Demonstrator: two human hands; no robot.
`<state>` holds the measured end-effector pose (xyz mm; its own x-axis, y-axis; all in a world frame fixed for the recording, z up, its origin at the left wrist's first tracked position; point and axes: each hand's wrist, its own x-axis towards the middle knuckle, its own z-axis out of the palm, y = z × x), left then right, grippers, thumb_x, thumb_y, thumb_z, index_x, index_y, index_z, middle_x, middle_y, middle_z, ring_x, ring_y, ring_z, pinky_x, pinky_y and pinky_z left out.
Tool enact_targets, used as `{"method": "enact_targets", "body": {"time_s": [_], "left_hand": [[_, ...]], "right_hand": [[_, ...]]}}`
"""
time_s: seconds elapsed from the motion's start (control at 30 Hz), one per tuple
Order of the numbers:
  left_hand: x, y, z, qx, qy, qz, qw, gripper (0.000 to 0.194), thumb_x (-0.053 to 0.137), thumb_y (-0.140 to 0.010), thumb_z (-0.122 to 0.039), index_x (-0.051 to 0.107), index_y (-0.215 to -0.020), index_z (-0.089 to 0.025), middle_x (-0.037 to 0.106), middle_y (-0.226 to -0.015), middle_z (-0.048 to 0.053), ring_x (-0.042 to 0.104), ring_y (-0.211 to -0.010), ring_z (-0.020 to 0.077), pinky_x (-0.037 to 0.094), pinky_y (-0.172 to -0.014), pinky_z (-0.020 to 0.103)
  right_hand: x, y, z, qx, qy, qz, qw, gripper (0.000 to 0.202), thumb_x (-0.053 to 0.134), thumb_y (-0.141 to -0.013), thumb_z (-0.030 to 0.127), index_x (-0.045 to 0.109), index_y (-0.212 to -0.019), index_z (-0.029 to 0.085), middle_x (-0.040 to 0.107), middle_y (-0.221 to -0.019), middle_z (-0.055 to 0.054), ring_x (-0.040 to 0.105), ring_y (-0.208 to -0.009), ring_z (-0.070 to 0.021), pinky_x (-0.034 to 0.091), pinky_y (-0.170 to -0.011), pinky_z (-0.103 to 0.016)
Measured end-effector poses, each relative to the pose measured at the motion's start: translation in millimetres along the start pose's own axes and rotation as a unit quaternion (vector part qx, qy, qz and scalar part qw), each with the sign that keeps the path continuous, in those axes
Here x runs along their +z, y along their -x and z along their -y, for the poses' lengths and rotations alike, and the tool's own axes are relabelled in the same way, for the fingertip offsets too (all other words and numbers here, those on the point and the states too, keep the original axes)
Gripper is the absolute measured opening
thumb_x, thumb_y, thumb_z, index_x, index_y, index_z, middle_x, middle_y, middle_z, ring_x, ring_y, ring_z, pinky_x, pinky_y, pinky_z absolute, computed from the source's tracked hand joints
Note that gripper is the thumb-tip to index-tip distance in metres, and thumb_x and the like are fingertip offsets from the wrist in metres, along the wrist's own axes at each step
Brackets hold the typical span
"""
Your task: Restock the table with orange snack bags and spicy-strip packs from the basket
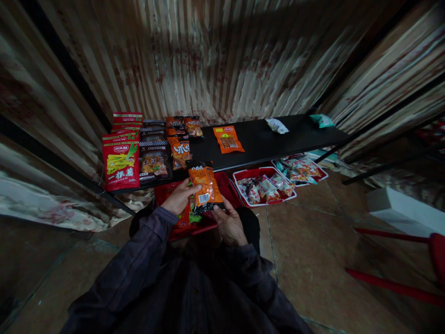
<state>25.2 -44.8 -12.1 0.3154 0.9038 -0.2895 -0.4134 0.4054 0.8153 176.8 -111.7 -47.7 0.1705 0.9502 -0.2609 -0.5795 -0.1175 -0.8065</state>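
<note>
- The packet (206, 185) I grip: thin plastic film, crinkled and glossy.
- My sleeve (149, 236): matt, soft-looking cloth.
- The shelf (257, 134) before me: smooth, with a dull sheen.
- The basket (292, 196): smooth plastic.
- The curtain (191, 60): creased, cloth-like.
- The floor (313, 241): dull tile.

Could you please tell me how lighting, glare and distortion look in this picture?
Head view: dim overall, the striped backdrop shadowed toward its top; head view: small glints on the held orange packet; head view: wide-angle stretching toward the edges.
</note>
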Motion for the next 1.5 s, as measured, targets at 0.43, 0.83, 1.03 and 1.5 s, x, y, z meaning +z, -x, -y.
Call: {"method": "enact_targets", "body": {"time_s": [0.43, 0.83, 1.03, 1.5], "left_hand": [[10.5, 10, 13, 0.022, 0.010, 0.008, 1.000, 0.063, 0.078, -0.060, -0.020, 0.054, -0.118, -0.016, 0.068, -0.106, 0.008, 0.065, -0.092, 0.0204, 0.048, -0.082, 0.031], [10.2, 13, 24, 0.014, 0.037, -0.020, 0.999, 0.063, 0.078, -0.059, -0.018, 0.054, -0.117, -0.018, 0.067, -0.109, 0.007, 0.064, -0.097, 0.0217, 0.046, -0.088, 0.034], [7.9, 13, 28, 0.029, 0.036, -0.014, 0.999, 0.060, 0.077, -0.060, -0.018, 0.055, -0.117, -0.018, 0.066, -0.111, 0.007, 0.063, -0.098, 0.0203, 0.045, -0.090, 0.033], [8.5, 13, 41, 0.057, -0.010, -0.015, 0.998, 0.060, 0.069, -0.065, -0.013, 0.055, -0.122, -0.021, 0.063, -0.119, 0.006, 0.057, -0.111, 0.0224, 0.039, -0.100, 0.039]], "right_hand": [[-5, -6, -3, -0.051, 0.025, -0.014, 0.998, 0.047, 0.077, -0.062, 0.023, 0.064, -0.107, 0.024, 0.071, -0.096, 0.002, 0.066, -0.084, -0.0140, 0.055, -0.083, -0.030], [-6, -6, -2, -0.097, 0.158, -0.002, 0.983, 0.057, 0.068, -0.071, 0.028, 0.053, -0.126, 0.023, 0.063, -0.119, -0.004, 0.060, -0.107, -0.0225, 0.047, -0.098, -0.043], [-11, -4, 1, -0.281, 0.399, 0.031, 0.873, 0.055, 0.052, -0.083, 0.023, 0.041, -0.137, 0.025, 0.040, -0.145, -0.005, 0.033, -0.136, -0.0233, 0.025, -0.114, -0.046], [-15, -3, 7, -0.368, 0.646, 0.107, 0.660, 0.074, 0.036, -0.081, 0.003, 0.014, -0.147, 0.029, 0.005, -0.157, 0.000, 0.002, -0.144, -0.0255, 0.026, -0.111, -0.053]]}}
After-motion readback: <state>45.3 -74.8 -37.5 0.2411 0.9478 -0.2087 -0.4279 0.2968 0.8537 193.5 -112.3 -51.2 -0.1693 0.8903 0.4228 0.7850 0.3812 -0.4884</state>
